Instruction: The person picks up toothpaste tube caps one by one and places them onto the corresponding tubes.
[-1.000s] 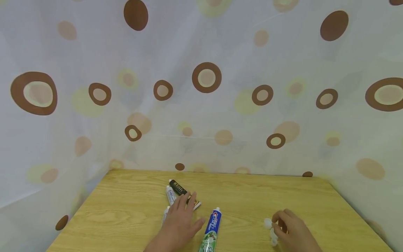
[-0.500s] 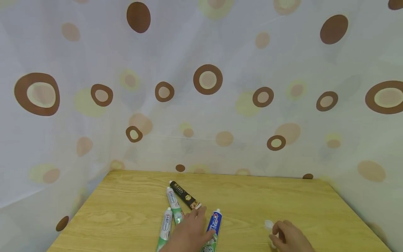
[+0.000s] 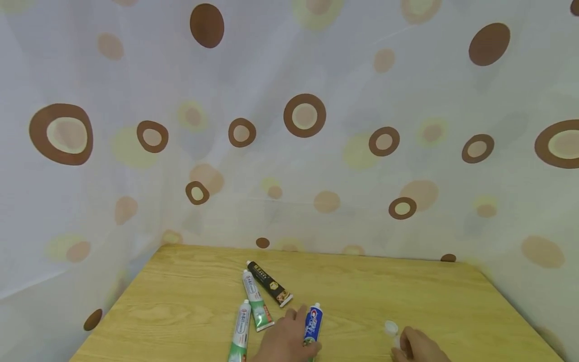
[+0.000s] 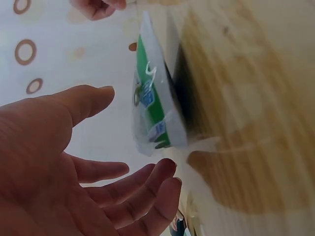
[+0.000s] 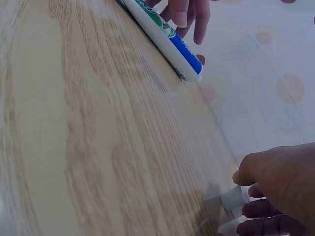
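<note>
In the head view my left hand point(image 3: 286, 338) is over a blue-and-green toothpaste tube point(image 3: 313, 324). The left wrist view shows its thumb and fingers spread apart, with a gap to the tube's flat end point(image 4: 155, 105). Left of that hand lie two white-and-green toothpaste tubes, one nearer point(image 3: 241, 329) and one farther point(image 3: 258, 301). Behind them is a black toothpaste tube point(image 3: 270, 284). My right hand point(image 3: 418, 346) is low at small white caps point(image 3: 391, 328). In the right wrist view its thumb and curled fingers pinch one white cap point(image 5: 234, 197); fingers partly hide another.
The wooden table point(image 3: 181, 281) carries all the tubes and caps. A white curtain point(image 3: 253, 211) with brown and tan circles surrounds its back and sides. The black tube's crimped end lies near the farther white-and-green tube.
My left hand has moved right and toward me, from over the white-and-green and black tubes to the blue-and-green one. My right hand has come lower onto the caps. The view shifts slightly.
</note>
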A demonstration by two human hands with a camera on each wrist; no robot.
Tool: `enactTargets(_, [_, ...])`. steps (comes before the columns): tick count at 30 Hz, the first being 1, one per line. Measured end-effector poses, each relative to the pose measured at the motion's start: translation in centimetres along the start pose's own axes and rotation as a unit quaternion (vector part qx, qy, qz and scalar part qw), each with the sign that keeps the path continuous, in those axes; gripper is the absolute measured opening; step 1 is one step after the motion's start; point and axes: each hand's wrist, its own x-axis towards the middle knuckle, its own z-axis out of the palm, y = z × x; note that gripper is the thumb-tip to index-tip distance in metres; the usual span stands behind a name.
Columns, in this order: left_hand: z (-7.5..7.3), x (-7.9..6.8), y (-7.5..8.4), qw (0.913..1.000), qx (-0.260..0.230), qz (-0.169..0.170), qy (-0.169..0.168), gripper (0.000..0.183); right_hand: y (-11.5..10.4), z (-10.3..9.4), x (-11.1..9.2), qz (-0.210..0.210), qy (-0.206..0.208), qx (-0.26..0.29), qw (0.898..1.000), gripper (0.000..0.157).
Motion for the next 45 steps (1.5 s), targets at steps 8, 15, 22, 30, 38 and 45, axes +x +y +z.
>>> enactTargets(8, [0.4, -0.1, 0.2, 0.9997, 0.022, -0.005, -0.003, 0.087, -0.3, 0.3, -0.2, 0.0, 0.008, -0.009, 1.0, 0.022])
enactTargets(15, [0.5, -0.1, 0.4, 0.9991, 0.02, -0.023, -0.031, 0.082, -0.3, 0.9, -0.6, -0.012, 0.041, -0.024, 0.999, 0.022])
enactTargets(22, [0.5, -0.2, 0.5, 0.9975, 0.053, -0.037, -0.028, 0.071, -0.6, 0.7, -0.9, -0.006, 0.051, -0.036, 0.998, 0.017])
enactTargets(30, [-0.1, 0.0, 0.0, 0.9943, 0.098, -0.031, -0.031, 0.057, -1.5, 0.4, -1.2, -0.036, 0.094, -0.017, 0.995, 0.007])
enactTargets(38, [-0.8, -0.4, -1.1, 0.9942, 0.107, 0.006, -0.01, 0.052, -2.6, 0.8, -1.0, -0.14, 0.202, 0.003, 0.969, 0.013])
enactTargets(45, [-0.7, -0.4, -1.8, 0.9973, 0.069, 0.018, -0.014, 0.056, -4.2, 1.2, -0.3, -0.175, 0.224, 0.018, 0.959, 0.017])
